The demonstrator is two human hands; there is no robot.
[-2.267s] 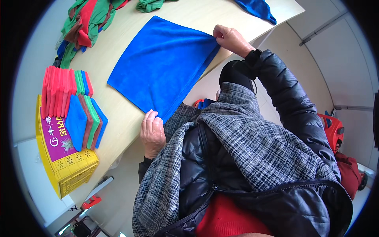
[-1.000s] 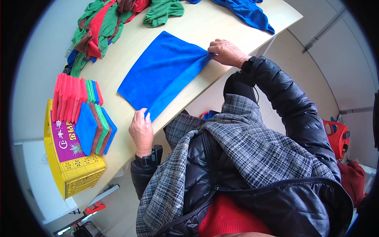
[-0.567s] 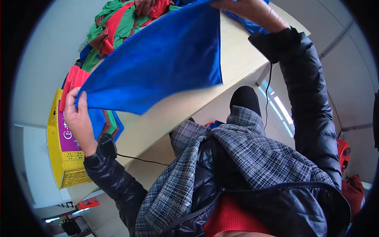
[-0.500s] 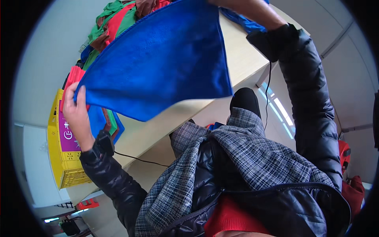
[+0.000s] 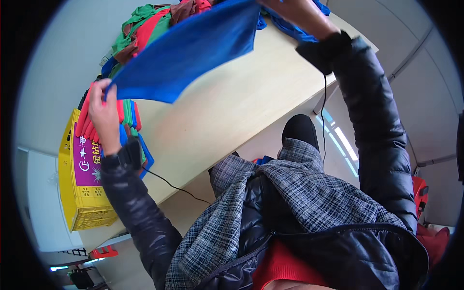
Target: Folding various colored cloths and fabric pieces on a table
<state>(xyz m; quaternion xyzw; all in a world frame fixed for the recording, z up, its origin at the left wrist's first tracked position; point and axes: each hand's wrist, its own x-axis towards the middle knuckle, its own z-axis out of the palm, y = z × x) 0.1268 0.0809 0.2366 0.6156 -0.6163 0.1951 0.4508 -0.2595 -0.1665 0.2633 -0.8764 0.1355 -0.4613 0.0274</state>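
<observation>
A blue cloth is stretched in the air above the pale table, its lower edge hanging loose and curved. My left hand pinches its left corner between thumb and fingers. At the top edge of the view, my right hand grips the cloth's far right corner; the fingertips are partly cut off. Just beside my left hand are stacks of folded cloths in red, green and blue.
A heap of crumpled green, red and brown cloths lies at the back left. More crumpled blue cloth is near my right hand. At the left stands a yellow crate with a purple panel. A black cable trails from my left wrist.
The cloth has lifted and swung away from me, its lower edge rising and uncovering more tabletop and folded stacks. My left hand has moved slightly right and up.
</observation>
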